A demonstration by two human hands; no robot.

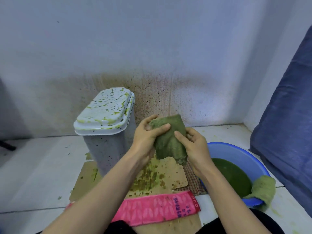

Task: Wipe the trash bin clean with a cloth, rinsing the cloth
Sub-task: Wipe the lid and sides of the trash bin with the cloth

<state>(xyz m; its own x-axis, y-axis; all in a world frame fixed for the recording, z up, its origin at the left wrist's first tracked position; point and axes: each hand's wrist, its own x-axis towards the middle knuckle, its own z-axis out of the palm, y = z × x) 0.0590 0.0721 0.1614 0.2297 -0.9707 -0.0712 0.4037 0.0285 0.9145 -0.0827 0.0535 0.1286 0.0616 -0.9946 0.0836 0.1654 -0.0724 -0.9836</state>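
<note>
Lying nearest: a pink towel [152, 210] stretched flat across the near edge of a sheet of cardboard [168, 173].
Cardboard: it lay on the tiled floor [42, 174], smeared with green and brown stains, with the bin standing on its far left part.
Basin: a blue basin [236, 154] sat on the floor to the right, holding dark green water [231, 176]; a green rag [263, 188] hung over its near rim.
Left hand: the left hand [145, 137] was clamped on the upper left part of the cloth, thumb across the front, fingers curled behind the top corner.
Right hand: the right hand [194, 146] pinched the right edge, thumb pressed on the front, fingers tucked behind.
Cloth: the cloth [168, 139], stained green, was held up in the air above the cardboard, between the bin and the basin.
Trash bin: the trash bin [108, 146] stood upright just left of the hands, pale grey and speckled; its lid [104, 110] was closed and splashed with green.
Wall: the wall [152, 48] behind the bin was spattered with fine dark spots along its lower part.
Far right: a blue cushion [287, 124] leaned by the corner.
</note>
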